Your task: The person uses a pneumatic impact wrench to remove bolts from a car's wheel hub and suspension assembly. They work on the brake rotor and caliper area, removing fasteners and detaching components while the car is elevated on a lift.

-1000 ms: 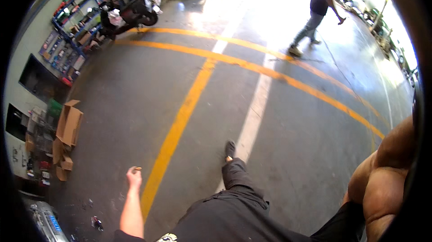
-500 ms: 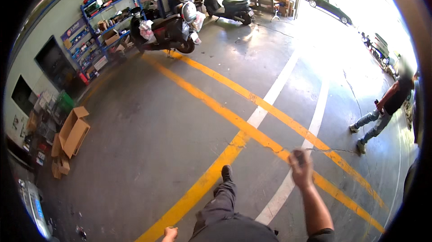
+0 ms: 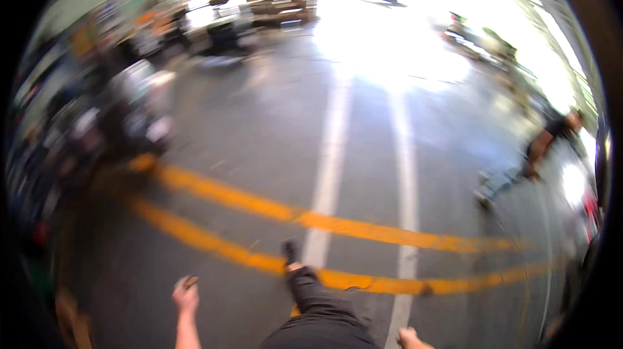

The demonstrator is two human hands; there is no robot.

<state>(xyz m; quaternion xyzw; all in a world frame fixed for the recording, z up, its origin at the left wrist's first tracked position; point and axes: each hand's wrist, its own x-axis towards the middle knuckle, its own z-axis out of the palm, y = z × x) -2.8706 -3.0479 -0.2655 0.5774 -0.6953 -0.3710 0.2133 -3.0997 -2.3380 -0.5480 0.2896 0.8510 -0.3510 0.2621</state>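
My left hand (image 3: 186,294) is raised ahead of me at the lower left, its fingers closed. A small brownish-dark thing (image 3: 191,280) shows at the fingertips, too blurred to name. At the lower edge, right of my body, only part of my right hand (image 3: 410,337) is in view. It looks curled, and whatever it may hold is hidden. Neither hand touches anything around it. My leg in dark trousers (image 3: 318,290) steps forward onto the grey floor (image 3: 259,148).
Yellow lines (image 3: 233,196) and white lines (image 3: 407,174) cross the floor. Blurred scooters (image 3: 139,99) and shelving stand left. A person in a dark top (image 3: 548,138) is at the right. Wooden benches (image 3: 279,8) stand near the bright opening.
My view has swung right and I have stepped forward, so the scooters now lie nearer on the left. My left hand has swung up and forward; my right has dropped back to the lower edge.
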